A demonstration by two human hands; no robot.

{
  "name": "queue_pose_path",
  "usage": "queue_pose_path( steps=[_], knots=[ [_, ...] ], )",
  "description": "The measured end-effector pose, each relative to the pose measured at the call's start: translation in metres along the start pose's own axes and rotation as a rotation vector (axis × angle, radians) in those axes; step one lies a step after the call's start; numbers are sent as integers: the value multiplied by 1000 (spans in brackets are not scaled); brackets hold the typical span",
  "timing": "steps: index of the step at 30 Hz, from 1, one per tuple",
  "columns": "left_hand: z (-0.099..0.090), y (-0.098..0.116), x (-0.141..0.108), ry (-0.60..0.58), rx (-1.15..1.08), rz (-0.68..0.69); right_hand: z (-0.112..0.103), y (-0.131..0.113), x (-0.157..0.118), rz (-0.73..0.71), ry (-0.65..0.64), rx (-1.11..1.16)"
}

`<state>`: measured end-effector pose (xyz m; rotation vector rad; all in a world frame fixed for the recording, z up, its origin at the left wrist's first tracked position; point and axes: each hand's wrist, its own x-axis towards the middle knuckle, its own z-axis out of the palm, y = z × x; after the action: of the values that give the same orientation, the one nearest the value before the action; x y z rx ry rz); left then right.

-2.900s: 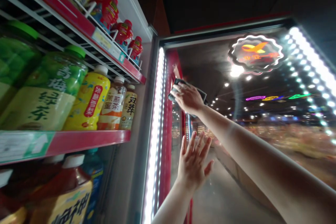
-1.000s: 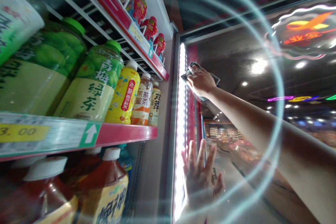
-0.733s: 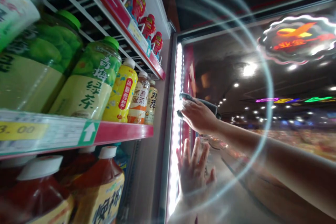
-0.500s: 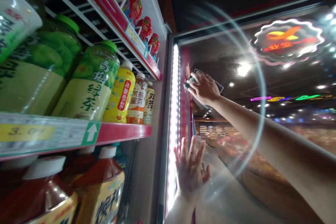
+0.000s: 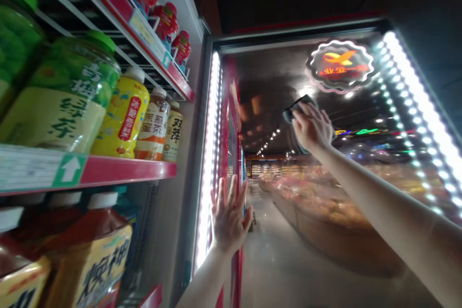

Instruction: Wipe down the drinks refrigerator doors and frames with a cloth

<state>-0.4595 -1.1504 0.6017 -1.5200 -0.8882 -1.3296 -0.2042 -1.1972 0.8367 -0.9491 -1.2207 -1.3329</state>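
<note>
Cooler shelves, left wall of frame. Middle shelf (image 5: pixel 126 172) at 9 o'clock: red front edge, white price strip with green up-arrow tag. Standing on it in a row, upright, touching: green-capped green plum tea jar (image 5: pixel 70 94), yellow-labelled bottle (image 5: pixel 121 118), jasmine honey tea bottle (image 5: pixel 152 125), small amber bottle (image 5: pixel 172 132). Upper wire shelf (image 5: pixel 124 12) at 10 to 11 o'clock: red bottles (image 5: pixel 166 21) in wire holders, tilted-looking from the lens. Lower shelf lip (image 5: pixel 149 297) at 7 o'clock: white-capped red-brown drink bottles (image 5: pixel 92 255) above it, base hidden.
</note>
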Motion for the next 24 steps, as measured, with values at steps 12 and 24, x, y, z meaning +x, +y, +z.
queue_pose_path(
  steps=[12,24],
  knots=[
    [5,32,58,187,-57,54,18,-90,-11,-589,-228,44],
    [16,79,151,77,-227,237,-61,156,-29,541,142,-270]
  ],
)
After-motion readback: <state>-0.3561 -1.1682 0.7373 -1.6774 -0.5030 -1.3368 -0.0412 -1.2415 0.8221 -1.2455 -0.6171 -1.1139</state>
